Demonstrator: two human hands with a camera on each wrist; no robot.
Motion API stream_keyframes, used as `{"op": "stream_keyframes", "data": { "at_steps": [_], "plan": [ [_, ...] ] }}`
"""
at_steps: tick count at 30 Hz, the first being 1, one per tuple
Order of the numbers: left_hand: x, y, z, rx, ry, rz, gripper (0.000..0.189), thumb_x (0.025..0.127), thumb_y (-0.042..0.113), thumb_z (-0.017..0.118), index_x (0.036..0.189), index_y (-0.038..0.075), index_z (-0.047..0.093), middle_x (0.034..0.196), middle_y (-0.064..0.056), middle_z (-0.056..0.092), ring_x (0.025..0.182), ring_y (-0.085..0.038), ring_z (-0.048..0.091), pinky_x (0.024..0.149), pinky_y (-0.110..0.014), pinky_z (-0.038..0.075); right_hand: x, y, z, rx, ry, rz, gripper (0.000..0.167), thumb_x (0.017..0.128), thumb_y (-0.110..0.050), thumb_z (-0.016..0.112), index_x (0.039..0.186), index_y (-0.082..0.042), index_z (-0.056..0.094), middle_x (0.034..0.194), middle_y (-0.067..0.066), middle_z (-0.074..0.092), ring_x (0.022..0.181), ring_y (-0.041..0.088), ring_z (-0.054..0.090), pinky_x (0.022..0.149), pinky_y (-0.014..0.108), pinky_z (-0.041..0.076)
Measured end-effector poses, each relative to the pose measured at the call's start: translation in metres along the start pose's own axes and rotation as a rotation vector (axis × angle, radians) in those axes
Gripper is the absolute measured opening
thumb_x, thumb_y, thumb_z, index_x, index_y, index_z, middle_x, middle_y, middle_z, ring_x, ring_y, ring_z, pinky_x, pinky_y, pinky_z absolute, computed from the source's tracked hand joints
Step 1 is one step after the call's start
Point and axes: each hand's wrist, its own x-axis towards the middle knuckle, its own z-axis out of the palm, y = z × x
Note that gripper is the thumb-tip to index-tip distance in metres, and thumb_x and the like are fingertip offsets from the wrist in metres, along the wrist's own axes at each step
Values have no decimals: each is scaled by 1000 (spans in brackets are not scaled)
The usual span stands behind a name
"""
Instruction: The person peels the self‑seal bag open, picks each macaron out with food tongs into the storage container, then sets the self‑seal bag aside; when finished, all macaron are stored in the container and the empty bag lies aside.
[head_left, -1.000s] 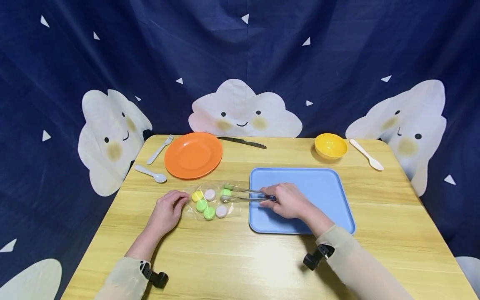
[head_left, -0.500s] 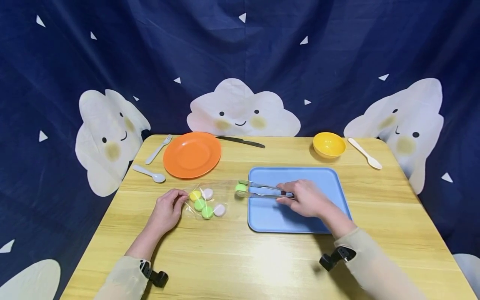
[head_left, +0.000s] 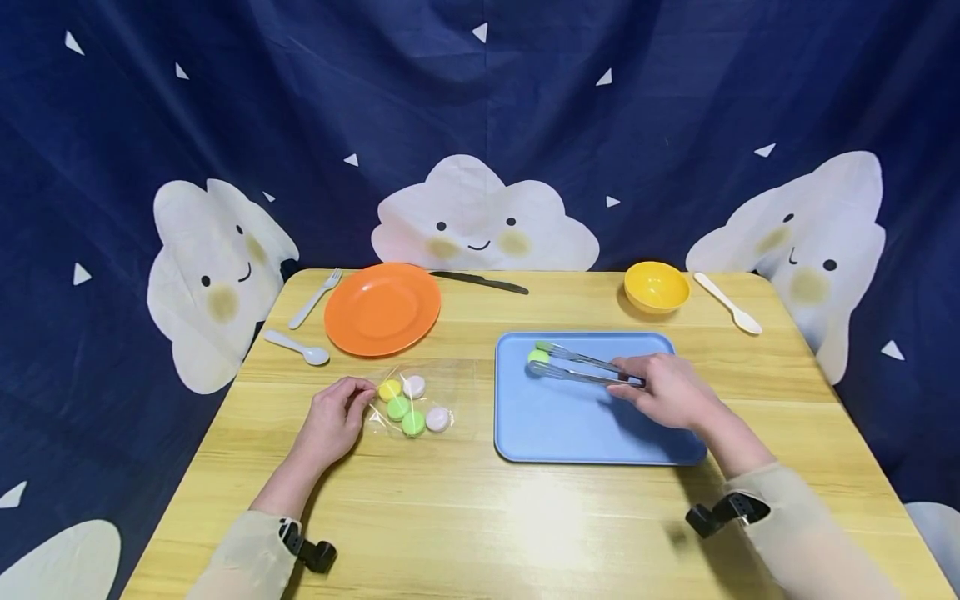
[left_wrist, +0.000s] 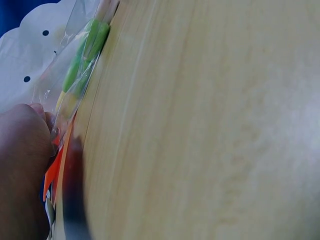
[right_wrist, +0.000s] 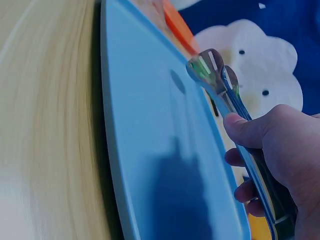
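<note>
My right hand (head_left: 671,392) grips metal tongs (head_left: 585,377) with dark handles. Their tips clasp a green macaron (head_left: 537,357), held above the left part of a blue tray (head_left: 585,442). In the right wrist view, the shadow of the tongs (right_wrist: 231,100) falls on the tray below, apart from them. My left hand (head_left: 335,423) pinches the left edge of a clear plastic bag (head_left: 461,383), which lies on the table. Inside the bag are a yellow macaron (head_left: 389,390), two green ones (head_left: 413,423) and two pale lilac ones (head_left: 438,418).
An orange plate (head_left: 382,310) stands at the back left, beside a pale fork (head_left: 315,300) and a pale spoon (head_left: 300,347). Behind lies a dark knife (head_left: 483,284). At the back right are a yellow bowl (head_left: 657,288) and a cream spoon (head_left: 727,303).
The tongs have drawn the green macaron out of the bag and carried it right, over the tray. My left hand has stayed at the bag's edge.
</note>
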Motion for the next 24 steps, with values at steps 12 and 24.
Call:
{"op": "stream_keyframes", "data": {
  "at_steps": [12,24],
  "plan": [
    [1,1,1,-2,0,-1,3,101,2,72,101,3,74,96,-9,74,88,-24,71,75,-47,60,-11,20,-1,-43,-36,95,26,96,-32,81,113,-13,79,89,-3,72,70,18,61,62,44,50],
    [0,1,2,-5,-7,-21,3,100,1,72,101,4,74,97,-8,74,88,-23,71,74,-47,59,11,-21,12,-2,2,-54,29,93,-32,83,114,-12,79,87,-9,73,74,15,66,63,40,53]
  ]
}}
